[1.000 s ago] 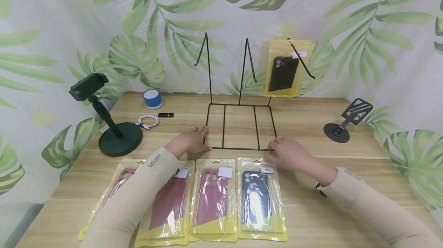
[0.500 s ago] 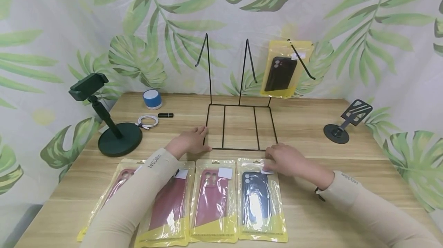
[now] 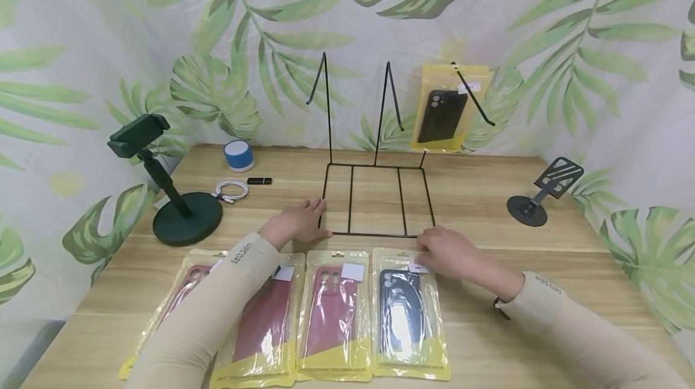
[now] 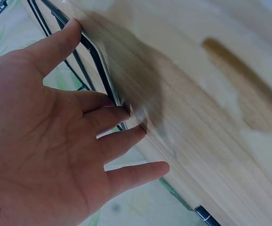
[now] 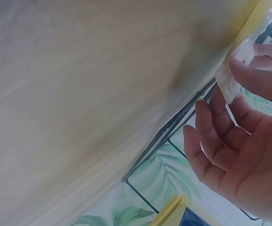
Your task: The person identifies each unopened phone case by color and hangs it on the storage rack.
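Note:
My left hand (image 3: pixel 295 223) lies at the front left corner of a black wire display rack (image 3: pixel 374 234), fingers spread. In the left wrist view the thumb and fingertips touch the rack's bar. With thumb and fingers my right hand (image 3: pixel 447 250) pinches the top right corner of a packaged dark phone case (image 3: pixel 402 310), which lies flat just in front of the rack. The clear corner of that pouch (image 5: pixel 227 82) shows between the thumb and fingers in the right wrist view. Another packaged black phone case (image 3: pixel 442 114) hangs on the rack's right hook.
Several packaged pink phone cases (image 3: pixel 332 316) lie in a row to the left, partly hidden by my left sleeve. A dark green phone stand (image 3: pixel 187 220), white cable (image 3: pixel 232 190), black stick (image 3: pixel 259 181) and blue speaker (image 3: pixel 239 155) stand left; a folding stand (image 3: pixel 528 210) stands right.
My right hand has moved from the rack's front right corner slightly toward me and taken hold of the dark phone case pouch's corner. The hanging pouch swayed slightly. My left hand stayed put.

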A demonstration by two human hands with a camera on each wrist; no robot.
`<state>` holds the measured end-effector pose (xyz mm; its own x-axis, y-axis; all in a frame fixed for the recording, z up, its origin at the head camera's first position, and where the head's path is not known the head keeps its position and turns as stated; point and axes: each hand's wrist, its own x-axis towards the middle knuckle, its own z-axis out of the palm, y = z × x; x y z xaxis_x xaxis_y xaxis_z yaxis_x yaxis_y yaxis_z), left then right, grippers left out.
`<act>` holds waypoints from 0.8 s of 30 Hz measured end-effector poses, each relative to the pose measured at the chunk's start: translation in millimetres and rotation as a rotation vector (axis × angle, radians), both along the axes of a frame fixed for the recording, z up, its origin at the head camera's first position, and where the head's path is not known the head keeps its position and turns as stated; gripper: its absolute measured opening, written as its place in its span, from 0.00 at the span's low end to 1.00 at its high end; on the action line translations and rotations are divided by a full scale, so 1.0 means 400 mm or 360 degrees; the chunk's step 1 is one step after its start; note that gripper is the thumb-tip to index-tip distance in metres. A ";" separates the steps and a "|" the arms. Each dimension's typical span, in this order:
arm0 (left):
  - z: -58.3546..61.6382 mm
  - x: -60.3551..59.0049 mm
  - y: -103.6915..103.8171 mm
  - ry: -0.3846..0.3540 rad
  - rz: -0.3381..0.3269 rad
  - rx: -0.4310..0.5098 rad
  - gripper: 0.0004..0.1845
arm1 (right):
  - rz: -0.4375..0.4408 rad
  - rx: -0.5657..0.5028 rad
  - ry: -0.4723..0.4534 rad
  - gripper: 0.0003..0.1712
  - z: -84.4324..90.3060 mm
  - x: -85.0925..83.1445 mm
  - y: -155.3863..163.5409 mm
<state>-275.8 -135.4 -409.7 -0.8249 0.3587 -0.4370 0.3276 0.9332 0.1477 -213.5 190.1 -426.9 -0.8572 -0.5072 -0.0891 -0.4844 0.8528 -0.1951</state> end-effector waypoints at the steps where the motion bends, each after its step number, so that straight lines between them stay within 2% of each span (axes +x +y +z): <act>1: 0.000 0.000 0.000 0.0002 0.0000 -0.0001 0.45 | 0.0002 -0.0002 0.0011 0.07 0.001 0.001 0.002; 7: -0.002 -0.001 0.001 0.0002 0.0003 0.0000 0.45 | -0.0059 -0.0111 -0.0006 0.07 0.018 0.009 0.015; 10: -0.004 -0.004 0.000 0.0001 -0.0001 -0.0003 0.45 | -0.0093 -0.0202 0.0040 0.07 0.033 0.015 0.024; 14: -0.007 -0.007 -0.001 0.0000 -0.0007 -0.0006 0.45 | -0.0143 -0.0318 0.0224 0.07 0.057 0.027 0.035; 17: -0.007 -0.006 -0.001 -0.0002 -0.0007 -0.0004 0.45 | -0.0172 -0.0466 0.0357 0.07 0.076 0.041 0.048; 24: -0.003 -0.004 0.001 0.0002 -0.0017 -0.0004 0.45 | -0.0116 -0.0969 0.0628 0.07 0.105 0.073 0.079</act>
<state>-277.3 -135.2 -410.9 -0.8215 0.3662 -0.4370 0.3375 0.9301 0.1450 -184.5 221.7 -384.8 -0.8007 -0.3087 0.5134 -0.5627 0.6817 -0.4677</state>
